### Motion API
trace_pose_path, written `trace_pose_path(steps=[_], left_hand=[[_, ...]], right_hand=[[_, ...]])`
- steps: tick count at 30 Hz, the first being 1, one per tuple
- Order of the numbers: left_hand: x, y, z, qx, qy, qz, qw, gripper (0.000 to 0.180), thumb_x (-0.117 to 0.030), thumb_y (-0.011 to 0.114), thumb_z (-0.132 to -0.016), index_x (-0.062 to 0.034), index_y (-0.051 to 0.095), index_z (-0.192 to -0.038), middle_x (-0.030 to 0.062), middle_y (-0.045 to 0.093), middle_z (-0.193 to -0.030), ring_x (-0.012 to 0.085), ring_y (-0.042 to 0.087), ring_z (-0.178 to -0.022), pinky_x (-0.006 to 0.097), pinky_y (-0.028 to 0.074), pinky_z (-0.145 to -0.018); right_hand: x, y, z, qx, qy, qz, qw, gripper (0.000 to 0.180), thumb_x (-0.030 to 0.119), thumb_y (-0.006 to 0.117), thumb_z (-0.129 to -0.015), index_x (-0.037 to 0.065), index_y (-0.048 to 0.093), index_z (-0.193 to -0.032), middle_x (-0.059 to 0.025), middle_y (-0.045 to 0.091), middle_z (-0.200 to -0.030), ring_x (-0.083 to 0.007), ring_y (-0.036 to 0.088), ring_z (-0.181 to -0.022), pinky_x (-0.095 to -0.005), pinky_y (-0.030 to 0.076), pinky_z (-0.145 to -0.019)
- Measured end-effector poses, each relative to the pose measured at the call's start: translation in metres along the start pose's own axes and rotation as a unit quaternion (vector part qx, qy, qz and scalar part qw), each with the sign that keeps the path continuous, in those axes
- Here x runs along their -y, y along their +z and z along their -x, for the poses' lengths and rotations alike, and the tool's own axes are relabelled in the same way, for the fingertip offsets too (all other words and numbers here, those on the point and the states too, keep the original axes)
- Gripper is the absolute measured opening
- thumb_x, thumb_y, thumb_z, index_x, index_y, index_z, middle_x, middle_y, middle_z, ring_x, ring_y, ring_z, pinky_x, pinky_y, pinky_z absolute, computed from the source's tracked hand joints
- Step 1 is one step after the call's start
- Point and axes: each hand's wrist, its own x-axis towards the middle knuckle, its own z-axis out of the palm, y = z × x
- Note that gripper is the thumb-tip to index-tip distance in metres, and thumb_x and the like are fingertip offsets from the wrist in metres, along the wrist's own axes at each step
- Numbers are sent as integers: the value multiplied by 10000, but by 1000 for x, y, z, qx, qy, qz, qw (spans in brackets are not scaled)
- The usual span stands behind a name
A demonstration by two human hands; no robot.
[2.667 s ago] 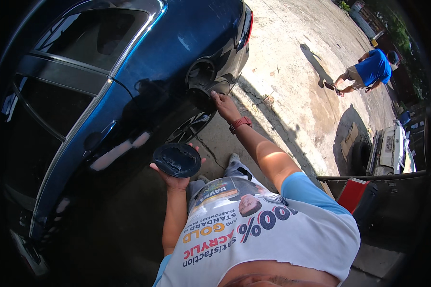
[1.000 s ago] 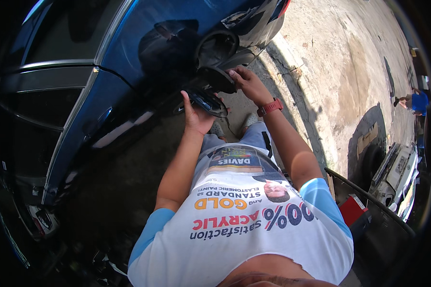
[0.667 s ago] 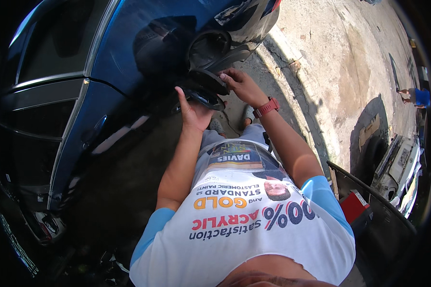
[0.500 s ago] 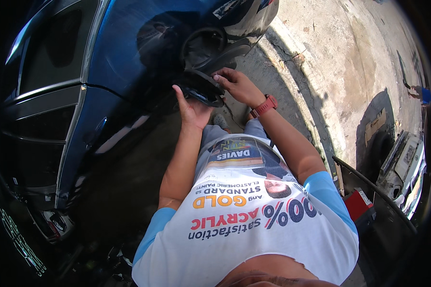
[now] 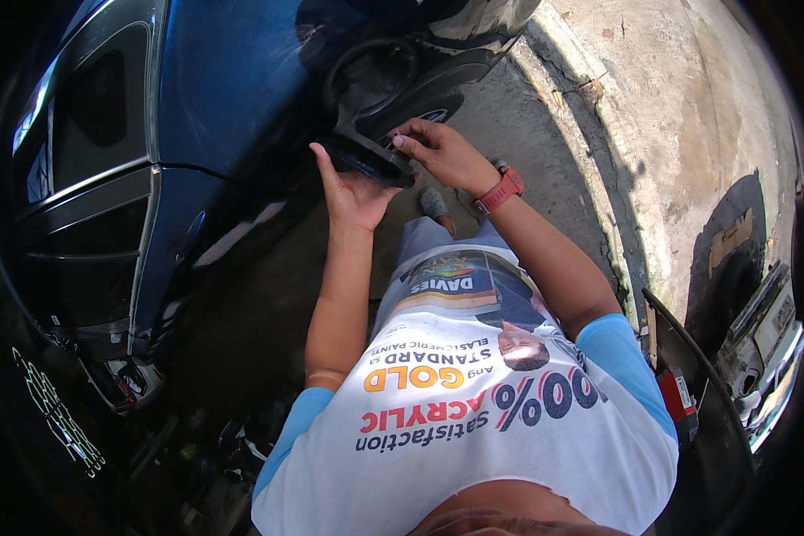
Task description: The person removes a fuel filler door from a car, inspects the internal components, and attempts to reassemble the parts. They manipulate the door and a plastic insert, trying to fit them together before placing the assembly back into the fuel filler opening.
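Observation:
A round black flap (image 5: 367, 161), which looks like a fuel filler door, stands swung out from the blue car (image 5: 232, 80). A dark arm joins it to the round black recess (image 5: 372, 76) in the body panel. My left hand (image 5: 355, 198) supports the flap from below, thumb up along its left edge and the other fingers hidden beneath. At the flap's right edge, my right hand (image 5: 439, 154) is closed, thumb and forefinger pinched together. Whatever lies between those fingertips is too small to make out. A red watch (image 5: 502, 189) is on my right wrist.
Beyond the flap are the car's wheel (image 5: 433, 114) and wheel arch. Cracked concrete (image 5: 652, 98) stretches to the right. A red box (image 5: 676, 397), a dark hose or bar (image 5: 701, 353) and a pale car part (image 5: 759, 348) lie at the lower right.
The view has shifted slightly, and more of the wheel shows. Both hands stay at the flap; my right fingertips have moved a little left along its edge.

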Motion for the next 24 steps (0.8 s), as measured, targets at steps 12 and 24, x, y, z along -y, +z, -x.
trace_pose_path(steps=[12, 24], left_hand=[[-7, 8, 2, -23, 0, -30, 999, 1092, -936, 478, -790, -82, 479, -1470, 226, 508, -1459, 425, 509, -1323, 711, 464, -985], [-13, 14, 3, -22, -23, -55, 998, 1170, -960, 487, -756, -57, 432, -1497, 254, 455, -1505, 445, 462, -1364, 729, 408, -1017]], right_hand=[[-6, -3, -5, 20, 6, -23, 1000, 330, 254, 591, -1068, -3, 622, -1272, -35, 691, -1021, -96, 643, -928, -266, 552, -764], [-12, -2, -7, -12, -21, 19, 1000, 324, 244, 598, -1065, -23, 639, -1244, -60, 708, -1050, -119, 658, -961, -292, 539, -890]])
